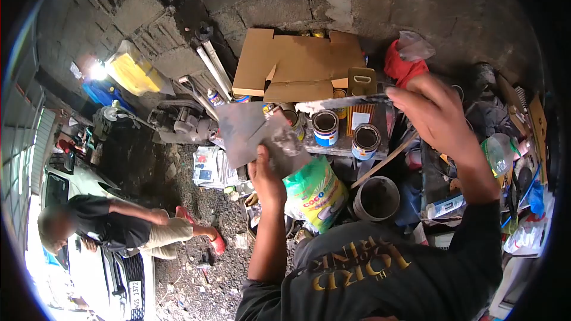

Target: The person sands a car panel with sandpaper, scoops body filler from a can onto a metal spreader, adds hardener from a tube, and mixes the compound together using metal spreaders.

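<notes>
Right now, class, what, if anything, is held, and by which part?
The left hand grips a flat sheet by its lower edge; the right hand holds a dark scraper by the end opposite its pale tip.

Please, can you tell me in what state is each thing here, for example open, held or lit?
Left hand: closed on sheet
Sheet: held, smeared
Right hand: gripping tool
Tool: held, pale stuff at tip
Left can: open
Right can: open
Bucket: open
Lamp: lit
</notes>
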Motion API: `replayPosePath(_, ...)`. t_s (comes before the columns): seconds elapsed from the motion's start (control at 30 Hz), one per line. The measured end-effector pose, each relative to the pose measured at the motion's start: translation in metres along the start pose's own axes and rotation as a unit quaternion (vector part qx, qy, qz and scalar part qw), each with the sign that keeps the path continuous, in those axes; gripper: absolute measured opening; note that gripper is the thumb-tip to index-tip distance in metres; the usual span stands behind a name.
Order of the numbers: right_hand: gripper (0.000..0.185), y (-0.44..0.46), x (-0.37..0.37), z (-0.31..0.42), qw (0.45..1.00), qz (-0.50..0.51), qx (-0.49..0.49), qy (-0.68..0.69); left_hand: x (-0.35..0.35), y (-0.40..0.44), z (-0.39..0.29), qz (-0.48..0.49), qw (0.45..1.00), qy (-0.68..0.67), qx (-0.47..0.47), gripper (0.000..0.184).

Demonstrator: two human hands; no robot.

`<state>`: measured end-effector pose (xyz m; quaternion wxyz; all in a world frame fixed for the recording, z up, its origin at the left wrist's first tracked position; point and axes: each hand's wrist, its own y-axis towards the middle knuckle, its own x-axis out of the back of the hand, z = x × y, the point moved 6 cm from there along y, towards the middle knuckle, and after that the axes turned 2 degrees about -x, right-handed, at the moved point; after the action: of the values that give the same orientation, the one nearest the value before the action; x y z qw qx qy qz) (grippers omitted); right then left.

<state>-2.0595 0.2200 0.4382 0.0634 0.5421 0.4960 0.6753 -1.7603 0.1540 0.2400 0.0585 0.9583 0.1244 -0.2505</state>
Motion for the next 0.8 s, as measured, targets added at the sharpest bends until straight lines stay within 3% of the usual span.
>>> replayPosePath(0.1,0.022,-0.004,-0.046,-0.020,0.995,0.010,-0.065,0.072,0.035,-0.018,-0.008,-0.115,0.992,0.044,-0.027,0.039)
replayPosePath(0.17,0.019,-0.018,-0.101,-0.039,0.985,0.101,-0.107,0.092,0.064,-0.040,-0.006,-0.149,0.985,0.087,-0.026,0.034)
replayPosePath(0.23,0.021,-0.037,-0.170,-0.057,0.963,0.232,-0.133,0.023,0.091,-0.066,0.002,-0.168,0.978,0.122,-0.028,0.034)
replayPosePath(0.43,0.019,-0.067,-0.310,-0.058,0.972,0.227,-0.043,-0.053,0.154,-0.153,0.025,-0.264,0.954,0.140,0.012,0.035)
replayPosePath(0.53,0.019,-0.073,-0.361,-0.056,0.950,0.306,-0.042,-0.035,0.176,-0.190,0.034,-0.326,0.936,0.126,0.039,0.036)
replayPosePath(0.6,0.020,-0.074,-0.383,-0.055,0.953,0.294,-0.041,-0.050,0.183,-0.211,0.036,-0.355,0.925,0.126,0.057,0.035)
replayPosePath(0.67,0.020,-0.060,-0.387,-0.047,0.962,0.266,-0.031,-0.061,0.202,-0.238,0.040,-0.326,0.878,0.348,0.036,0.033)
replayPosePath(0.73,0.020,-0.043,-0.388,-0.035,0.964,0.259,-0.052,-0.013,0.192,-0.245,0.036,-0.219,0.757,0.615,-0.026,0.032)
replayPosePath(0.8,0.019,-0.030,-0.393,-0.016,0.959,0.264,-0.082,0.065,0.180,-0.243,0.031,-0.330,0.867,0.366,0.068,0.029)
